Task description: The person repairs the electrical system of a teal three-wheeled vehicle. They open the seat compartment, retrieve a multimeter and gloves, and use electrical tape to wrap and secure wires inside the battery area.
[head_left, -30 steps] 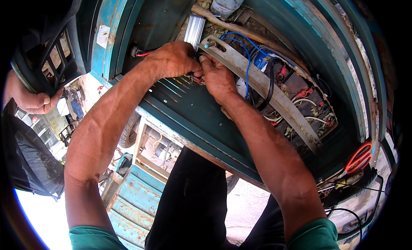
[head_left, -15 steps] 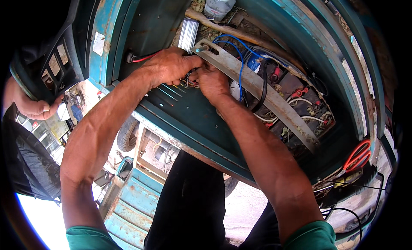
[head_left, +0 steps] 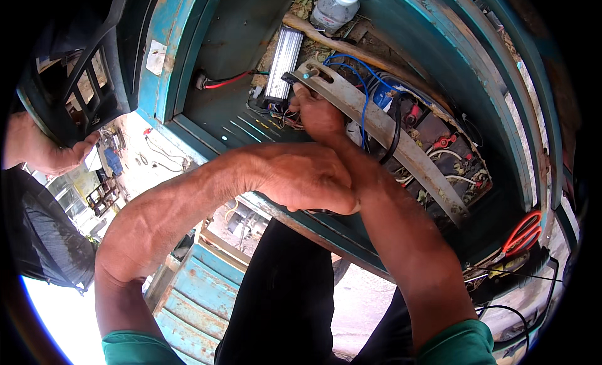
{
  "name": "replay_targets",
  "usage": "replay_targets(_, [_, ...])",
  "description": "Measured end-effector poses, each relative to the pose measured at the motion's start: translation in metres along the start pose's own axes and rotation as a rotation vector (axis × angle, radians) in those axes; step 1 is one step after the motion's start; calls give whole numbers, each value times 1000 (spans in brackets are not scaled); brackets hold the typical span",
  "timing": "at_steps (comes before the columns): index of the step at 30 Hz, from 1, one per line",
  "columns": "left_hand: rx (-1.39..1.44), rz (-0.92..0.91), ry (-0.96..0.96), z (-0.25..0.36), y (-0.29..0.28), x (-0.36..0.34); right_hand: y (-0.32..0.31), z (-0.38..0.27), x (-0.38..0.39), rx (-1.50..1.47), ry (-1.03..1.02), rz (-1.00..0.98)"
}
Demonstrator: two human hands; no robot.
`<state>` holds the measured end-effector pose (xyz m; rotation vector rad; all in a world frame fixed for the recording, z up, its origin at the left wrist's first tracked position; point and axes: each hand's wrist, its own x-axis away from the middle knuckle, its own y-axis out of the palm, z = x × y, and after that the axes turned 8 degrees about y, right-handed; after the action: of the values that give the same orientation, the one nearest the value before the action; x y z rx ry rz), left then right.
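Observation:
My right hand (head_left: 318, 116) reaches into the green metal compartment, fingers bent together beside the end of a slotted metal bar (head_left: 376, 123). A small black piece (head_left: 290, 78) shows just beyond its fingertips; what they grip is hidden. Below lie thin coloured wires (head_left: 290, 119), at the foot of a ribbed silver box (head_left: 285, 64). Nearer me, my left hand (head_left: 310, 180) is curled closed against my right forearm, its palm side turned down. A bit of something dark shows under its fingers, too little to name.
Batteries (head_left: 433, 136) with red terminals and white cables sit beneath the bar. A white-capped bottle (head_left: 335, 9) and a wooden stick (head_left: 351, 48) lie at the back. Orange-handled scissors (head_left: 522, 233) rest at the right. Another person's hand (head_left: 47, 145) holds a black panel (head_left: 94, 83).
My left hand has come away from the wires, back toward me and right, over my right forearm. My right hand stays by the bar's end; the silver box is now more exposed.

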<state>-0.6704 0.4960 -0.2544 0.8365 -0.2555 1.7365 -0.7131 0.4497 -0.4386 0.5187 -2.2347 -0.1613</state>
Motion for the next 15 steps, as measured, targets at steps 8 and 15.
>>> replay_targets(8, [-245, 785, -108, 11, 36, 53, -7, -16, 12, -120, 115, -34])
replay_targets(15, [-472, 1253, -115, 10, 79, 30, -6, -34, 19, -50, 243, -61])
